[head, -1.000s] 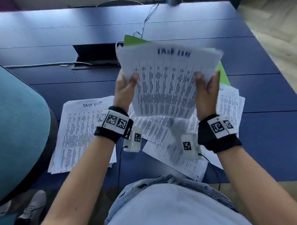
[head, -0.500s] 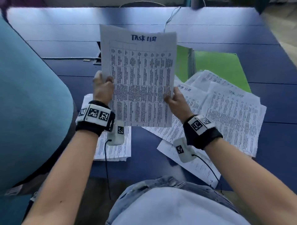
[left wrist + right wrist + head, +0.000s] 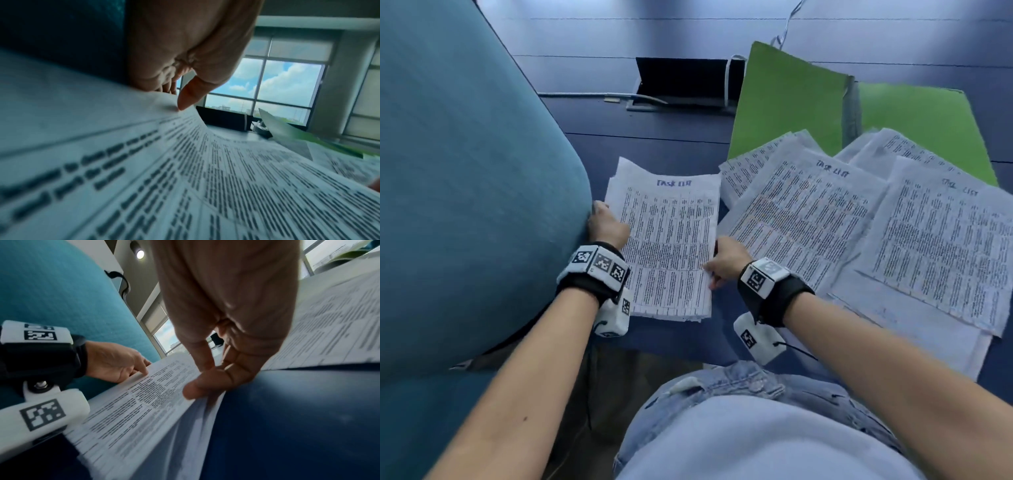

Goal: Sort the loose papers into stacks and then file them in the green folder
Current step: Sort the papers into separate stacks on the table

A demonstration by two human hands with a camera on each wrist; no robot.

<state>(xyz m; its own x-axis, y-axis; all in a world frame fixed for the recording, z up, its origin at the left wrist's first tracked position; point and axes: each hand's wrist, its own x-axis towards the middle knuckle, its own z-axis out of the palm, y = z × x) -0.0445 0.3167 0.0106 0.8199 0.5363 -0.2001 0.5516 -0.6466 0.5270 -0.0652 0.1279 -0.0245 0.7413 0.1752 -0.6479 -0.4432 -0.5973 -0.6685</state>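
Observation:
A stack of printed "Task List" papers [image 3: 667, 246] lies on the dark blue table, left of centre. My left hand [image 3: 607, 222] pinches the top sheet [image 3: 185, 178] at its left edge, thumb [image 3: 189, 95] on top. My right hand [image 3: 726, 262] pinches the right edge of the sheet [image 3: 139, 402], thumb above and fingers [image 3: 236, 369] below. The sheet lies almost flat on the stack. The green folder [image 3: 787, 106] lies open at the back right, its left flap tilted up. Several loose papers [image 3: 801, 219] overlap in front of it and partly cover it.
A teal chair back [image 3: 465, 171] stands close against the left edge of the stack and my left hand. A black cable box with its flap raised [image 3: 681, 78] and a white cable [image 3: 599, 96] sit behind the stack. Bare table [image 3: 654, 137] lies between stack and box.
The sheets I held up in the air with both hands have come down and to the left onto the left stack. Both hands still hold its edges.

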